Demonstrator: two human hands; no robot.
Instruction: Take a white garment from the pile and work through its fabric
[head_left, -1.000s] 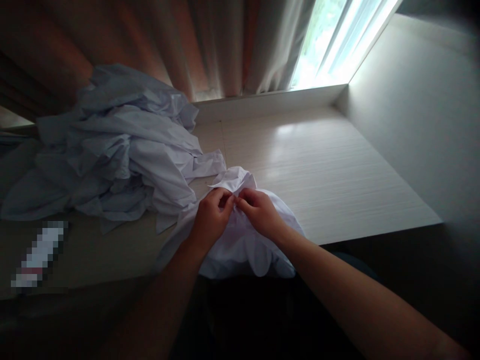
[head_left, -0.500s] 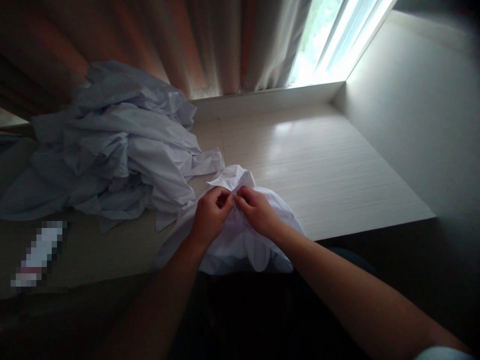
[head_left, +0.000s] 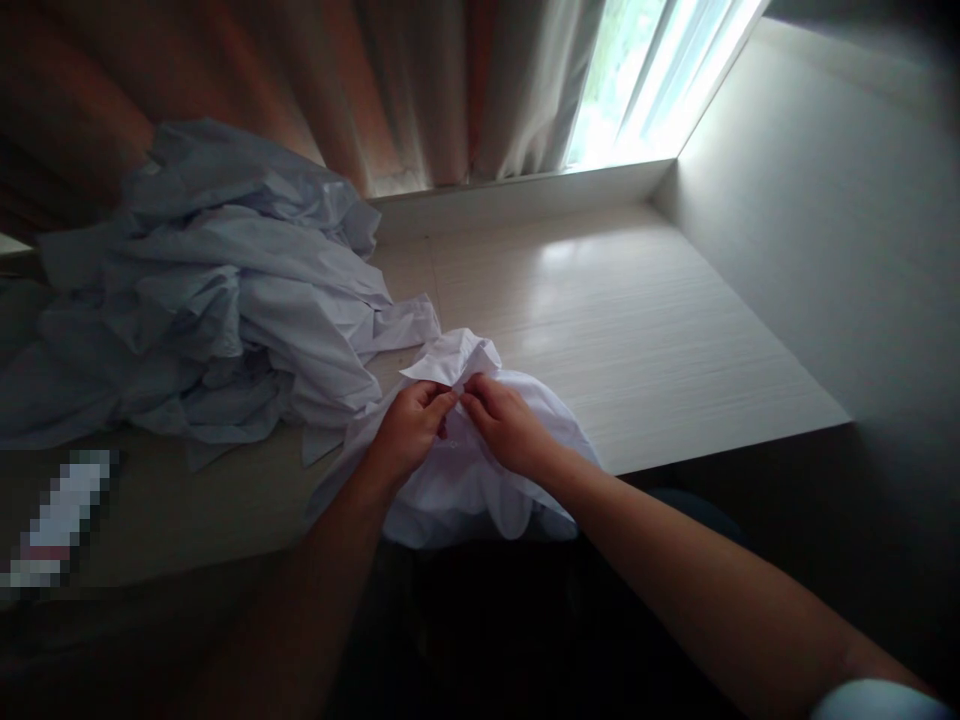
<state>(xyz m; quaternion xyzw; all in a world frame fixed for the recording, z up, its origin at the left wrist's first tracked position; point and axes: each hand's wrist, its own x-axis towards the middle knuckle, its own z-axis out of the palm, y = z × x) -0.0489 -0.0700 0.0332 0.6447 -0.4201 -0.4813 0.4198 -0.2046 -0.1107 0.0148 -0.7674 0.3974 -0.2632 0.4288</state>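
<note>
A white garment [head_left: 457, 485] lies bunched at the near edge of a pale wooden table [head_left: 637, 340], partly hanging over it. My left hand [head_left: 405, 430] and my right hand [head_left: 506, 425] meet at its top. Both pinch the cloth with closed fingers, fingertips almost touching. A folded corner of the garment, perhaps a collar [head_left: 450, 360], sticks up just beyond the fingers. What lies between the fingertips is too small to make out.
A large heap of crumpled white clothes [head_left: 202, 290] covers the table's left side. Curtains [head_left: 375, 90] hang behind it, beside a bright window [head_left: 645, 80]. A white wall [head_left: 825, 220] bounds the table on the right. A blurred-out object [head_left: 52, 520] lies at the near left.
Both hands stay pinched together on the garment. The view has drifted slightly, so everything sits a little further left.
</note>
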